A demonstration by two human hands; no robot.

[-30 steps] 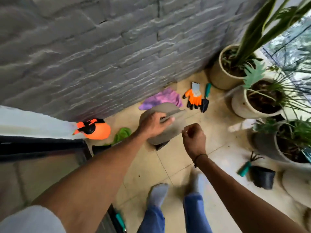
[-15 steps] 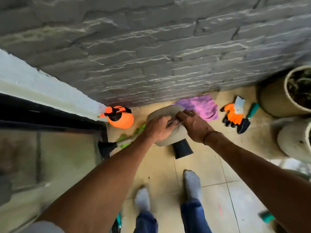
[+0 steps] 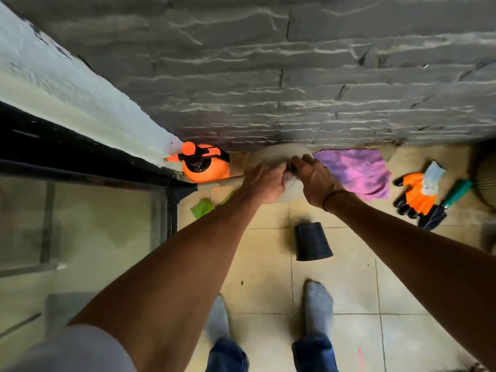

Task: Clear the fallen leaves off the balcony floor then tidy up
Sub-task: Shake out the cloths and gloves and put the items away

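While I stand in grey socks on the tiled balcony floor (image 3: 349,285), both my arms reach forward to the foot of the grey stone wall (image 3: 295,76). My left hand (image 3: 264,181) and right hand (image 3: 314,178) meet there, fingers curled down and clenched on a beige, rounded thing (image 3: 279,154) (a dustpan, I think, though motion blur hides its shape), which sits low against the wall, between the orange spray bottle (image 3: 205,165) on its left and the purple cloth (image 3: 357,173) on its right. A pale handle with a dark end (image 3: 193,187) runs out leftward from under my left hand, just below the bottle; I cannot tell what it belongs to.

A green cloth (image 3: 202,208) lies on the floor beside my left forearm. A small black pot (image 3: 311,241) lies on its side on the tiles between my arms, nearer me than the hands. Further right, well apart from the purple cloth, lies an orange-and-black glove (image 3: 416,194), with a green-handled trowel (image 3: 445,204) just beside it and the ribbed side of a planter (image 3: 487,181) at the frame edge. On my left runs a dark-framed glass door (image 3: 80,218). I can make out no leaves on the floor, only a few dark specks.
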